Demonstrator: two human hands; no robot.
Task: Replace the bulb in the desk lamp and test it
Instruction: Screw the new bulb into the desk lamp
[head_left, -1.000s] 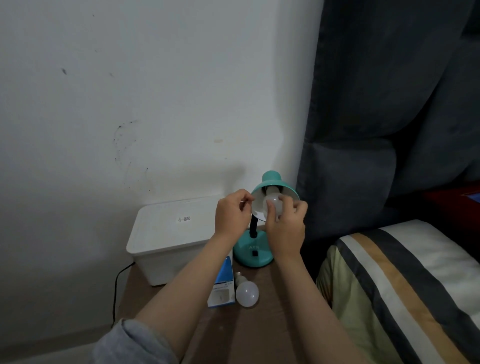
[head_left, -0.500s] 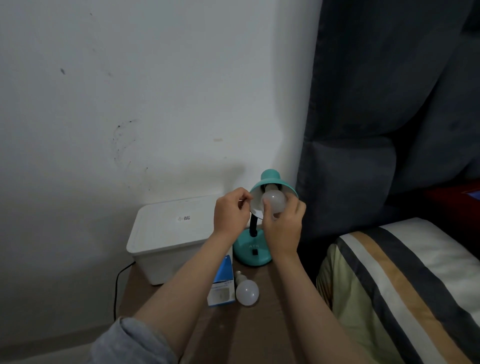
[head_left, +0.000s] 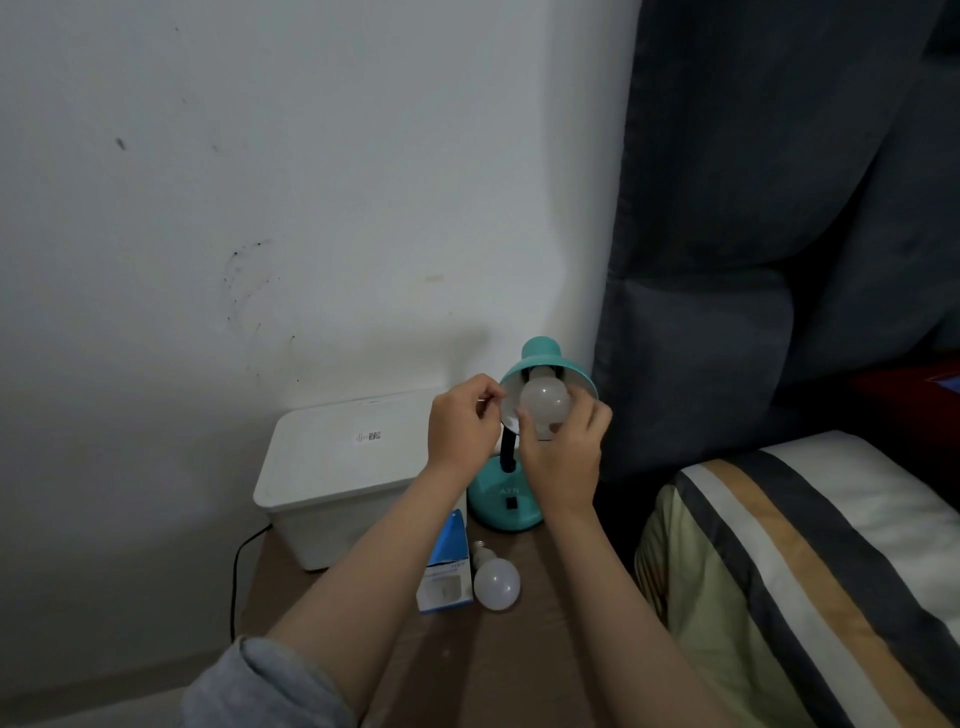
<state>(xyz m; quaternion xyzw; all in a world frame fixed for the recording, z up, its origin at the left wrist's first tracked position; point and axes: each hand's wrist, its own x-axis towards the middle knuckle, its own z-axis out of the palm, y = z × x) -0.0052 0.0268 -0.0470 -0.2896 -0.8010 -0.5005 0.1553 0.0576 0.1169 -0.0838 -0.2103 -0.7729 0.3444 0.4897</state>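
Observation:
A teal desk lamp (head_left: 506, 503) stands on the brown bedside table (head_left: 519, 654), its shade (head_left: 543, 359) tilted toward me. A frosted white bulb (head_left: 544, 402) sits at the mouth of the shade, its base hidden inside. My right hand (head_left: 563, 457) cups the bulb from below with fingers around it. My left hand (head_left: 462, 427) pinches the shade's left rim. A second white bulb (head_left: 496, 583) lies on the table next to a blue and white bulb box (head_left: 448, 571).
A white lidded plastic bin (head_left: 337, 467) sits left of the lamp against the wall, with a black cable (head_left: 240, 566) dropping beside it. A dark upholstered headboard (head_left: 779, 260) and a striped pillow (head_left: 810, 571) are on the right.
My right hand has shifted lower around the bulb, so more of the bulb shows in the shade. My left hand stays on the rim.

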